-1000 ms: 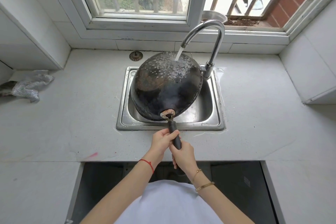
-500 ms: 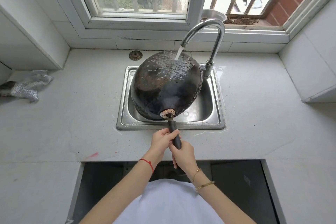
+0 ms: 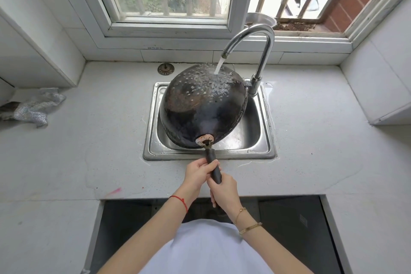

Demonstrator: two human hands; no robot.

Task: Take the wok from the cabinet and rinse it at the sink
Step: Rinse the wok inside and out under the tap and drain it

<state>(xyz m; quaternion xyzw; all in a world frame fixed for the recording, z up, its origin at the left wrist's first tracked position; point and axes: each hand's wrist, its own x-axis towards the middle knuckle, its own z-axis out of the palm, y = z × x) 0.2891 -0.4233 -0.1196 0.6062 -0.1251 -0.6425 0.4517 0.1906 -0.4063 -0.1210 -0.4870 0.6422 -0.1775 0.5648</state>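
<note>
The black wok [image 3: 200, 109] is turned bottom-up over the steel sink [image 3: 153, 151], its rounded underside facing me and beaded with water. Water streams from the curved chrome faucet [image 3: 262, 51] onto the far top of the wok. The wok's dark handle [image 3: 213, 164] sticks out toward me over the sink's front rim. My left hand [image 3: 199, 173] wraps the handle from the left. Just behind it, my right hand [image 3: 224, 193] grips the handle's end. The wok's inside is hidden.
A crumpled silvery cloth [image 3: 35, 108] lies at the far left of the grey counter [image 3: 89, 151]. A round drain strainer [image 3: 165, 68] sits behind the sink. A metal bowl [image 3: 260, 20] rests on the windowsill. An open dark cabinet space [image 3: 133, 229] is below the counter edge.
The wok has tipped slightly, so the water stream lands a bit farther right on its underside. Both hands keep the same grip on the handle.
</note>
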